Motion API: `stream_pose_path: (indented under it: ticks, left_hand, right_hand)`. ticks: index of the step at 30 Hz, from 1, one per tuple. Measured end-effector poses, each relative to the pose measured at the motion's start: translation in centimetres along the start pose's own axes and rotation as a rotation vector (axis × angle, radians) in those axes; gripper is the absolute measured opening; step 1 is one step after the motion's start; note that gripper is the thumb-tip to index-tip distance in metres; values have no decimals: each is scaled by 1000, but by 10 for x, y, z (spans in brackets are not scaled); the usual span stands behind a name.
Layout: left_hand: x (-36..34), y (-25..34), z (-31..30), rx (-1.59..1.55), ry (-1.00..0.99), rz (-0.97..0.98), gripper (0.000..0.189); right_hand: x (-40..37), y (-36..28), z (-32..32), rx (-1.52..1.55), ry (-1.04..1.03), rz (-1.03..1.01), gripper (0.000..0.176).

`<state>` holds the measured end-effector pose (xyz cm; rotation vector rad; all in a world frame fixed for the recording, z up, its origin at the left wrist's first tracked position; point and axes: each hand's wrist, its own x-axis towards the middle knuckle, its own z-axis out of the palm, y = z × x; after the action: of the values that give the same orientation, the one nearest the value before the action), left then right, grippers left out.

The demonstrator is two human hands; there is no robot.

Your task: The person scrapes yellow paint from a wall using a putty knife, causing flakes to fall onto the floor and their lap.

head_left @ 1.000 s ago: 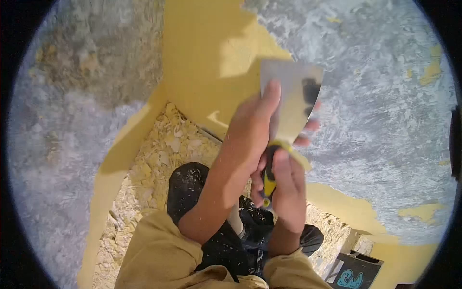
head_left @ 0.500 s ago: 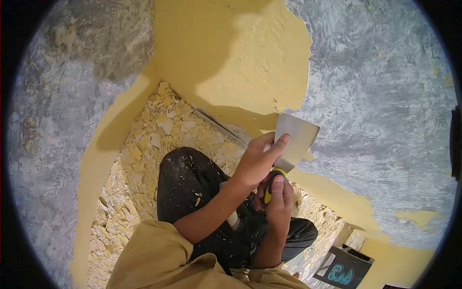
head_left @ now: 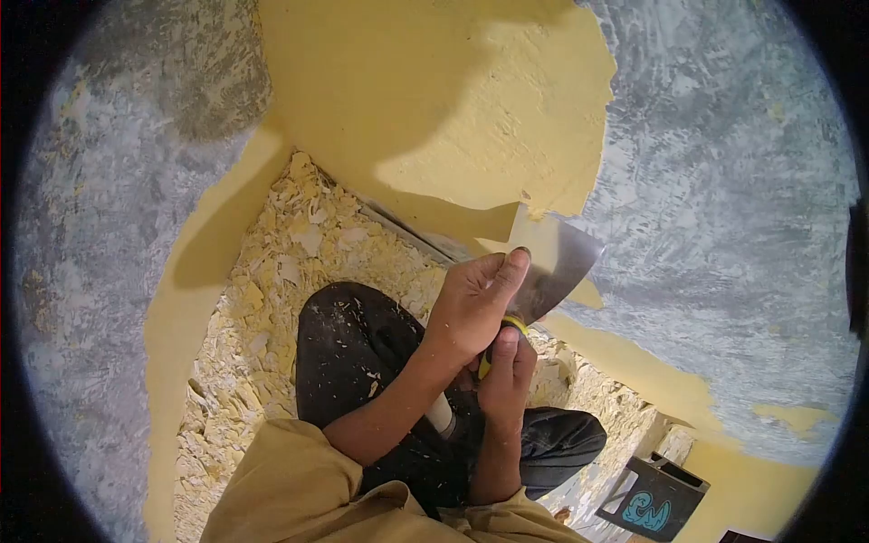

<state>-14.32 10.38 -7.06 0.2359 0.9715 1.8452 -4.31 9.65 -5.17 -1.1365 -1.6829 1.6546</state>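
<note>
Up close in the head view, the left hand (head_left: 472,303) grips the base of a wide steel-bladed scraper (head_left: 559,262), one finger along its face. The right hand (head_left: 507,380) is clamped round its yellow-and-black handle. The blade meets the lower edge of the yellow paint patch (head_left: 434,100) on the grey scraped wall (head_left: 724,181).

Room interior under renovation, a paint-stripping job site. Corner walls (head_left: 81,299) show yellow paint (head_left: 434,100) scraped back to bare grey plaster (head_left: 724,199). Loose paint flakes (head_left: 272,290) lie heaped underfoot. Wide metal scraper (head_left: 563,264) sits at the paint edge. Trousers (head_left: 344,348) are dust-speckled.
</note>
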Motion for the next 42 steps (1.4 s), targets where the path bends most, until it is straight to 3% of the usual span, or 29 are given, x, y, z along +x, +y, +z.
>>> stream_pose_path:
  ticks: [4,8,12,14,18,22,24,26,29,32,39,42]
  left_hand:
    - [-4,12,-3,106,-18,-10,35]
    - [-8,10,2,90,9,-41,44]
    - [-11,6,-1,136,-5,-147,45]
    - [-9,9,1,134,-11,-52,45]
    - [-8,23,1,104,-27,-105,42]
    - [-4,23,-6,129,-76,-170,40]
    - [-2,17,-3,130,-98,-205,40]
    - [4,14,-4,95,-106,-28,38]
    - [6,12,-1,49,-105,-45,37]
    - [4,16,2,29,-101,-26,36]
    - [2,21,4,14,-103,-62,36]
    - [2,26,11,-34,-81,-75,38]
  right_hand:
    - [-1,-2,11,-86,31,-50,41]
    - [-9,-11,8,-5,62,56,39]
    - [-12,-11,11,-91,79,30,39]
    - [-11,-9,9,-88,72,6,38]
    - [-11,-14,18,-159,114,-22,39]
    - [-8,-4,21,-37,131,76,41]
    - [0,-1,14,-156,102,-73,36]
    - [1,0,13,-175,119,-80,40]
    - [8,-3,12,-157,89,-38,43]
    - [5,-8,7,-230,84,-167,36]
    - [0,2,2,-118,79,0,33]
    - [-1,3,-1,-312,210,-79,26]
